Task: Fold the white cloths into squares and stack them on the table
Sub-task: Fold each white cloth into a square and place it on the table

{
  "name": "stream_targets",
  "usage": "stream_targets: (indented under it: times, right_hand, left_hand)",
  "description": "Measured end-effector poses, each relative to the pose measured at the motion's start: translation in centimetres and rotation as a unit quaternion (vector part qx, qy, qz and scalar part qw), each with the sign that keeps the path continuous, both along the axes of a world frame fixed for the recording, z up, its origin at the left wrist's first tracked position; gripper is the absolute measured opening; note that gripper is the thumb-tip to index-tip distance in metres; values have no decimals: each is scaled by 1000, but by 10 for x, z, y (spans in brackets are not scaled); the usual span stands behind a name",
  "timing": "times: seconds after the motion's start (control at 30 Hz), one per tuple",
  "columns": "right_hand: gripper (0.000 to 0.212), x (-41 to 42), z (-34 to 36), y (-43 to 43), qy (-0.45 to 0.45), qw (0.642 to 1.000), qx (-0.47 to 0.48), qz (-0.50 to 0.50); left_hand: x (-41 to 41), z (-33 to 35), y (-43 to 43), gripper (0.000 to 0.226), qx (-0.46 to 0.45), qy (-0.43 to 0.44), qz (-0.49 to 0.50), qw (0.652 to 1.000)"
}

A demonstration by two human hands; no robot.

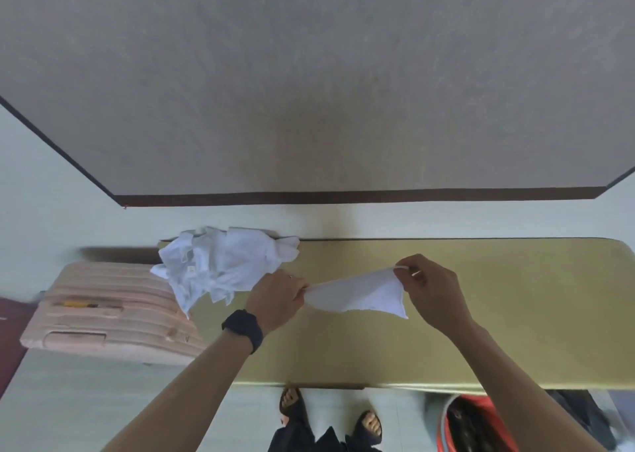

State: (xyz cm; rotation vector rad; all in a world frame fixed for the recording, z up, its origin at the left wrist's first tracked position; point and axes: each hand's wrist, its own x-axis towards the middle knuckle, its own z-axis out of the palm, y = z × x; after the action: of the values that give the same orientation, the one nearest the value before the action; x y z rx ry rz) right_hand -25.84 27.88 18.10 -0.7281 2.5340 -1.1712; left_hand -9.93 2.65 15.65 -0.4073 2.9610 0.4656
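- A pink ribbed suitcase [103, 314] is lying on the floor just beside the table's left end.
- The pile of white cloths [223, 266] is sitting crumpled on the far left corner of the olive table [515, 331], and part of it is hanging over the edge above the suitcase. In my judgement, a brush from the left arm could be dragging it off.
- The left hand [275, 297], wearing a black watch [244, 329], is pinching one corner of a single white cloth [360, 297] with its fingers curled tight.
- That cloth is stretching between both hands above the middle of the table, with its lower edge sagging and a free corner dangling at the right. Laid down like this, it risks landing skewed and giving an uneven square.
- The right hand [429, 290] is pinching the opposite corner between thumb and fingertips. That light hold could be slipping if the pull tightens.
- No folded stack is showing on the table yet.
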Motion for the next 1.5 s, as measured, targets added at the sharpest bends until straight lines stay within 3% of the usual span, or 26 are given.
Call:
stream_targets:
  times: [0.37,0.67,0.9,1.03,1.2,1.33,1.5]
  right_hand:
    - [15,-54,-29,17,59,996,60,-7]
    - [14,-55,-50,17,82,996,31,-34]
    - [14,-14,-124,52,29,991,131,-4]
    - [13,22,-158,81,-32,975,217,45]
    - [11,51,-179,103,-113,948,282,94]
    - [14,43,-190,92,-151,949,269,66]
    - [24,11,-211,58,-130,969,211,-10]
  left_hand:
    - [-33,-3,3,29,-90,87,70,990]
    - [-38,-12,3,2,-127,152,65,978]
    - [11,-93,33,7,-62,38,35,997]
    - [45,-121,59,33,-8,-72,37,997]
    - [69,-140,71,31,39,-161,31,986]
    - [56,-148,57,28,89,-172,88,977]
    - [18,-166,25,20,193,-128,236,944]
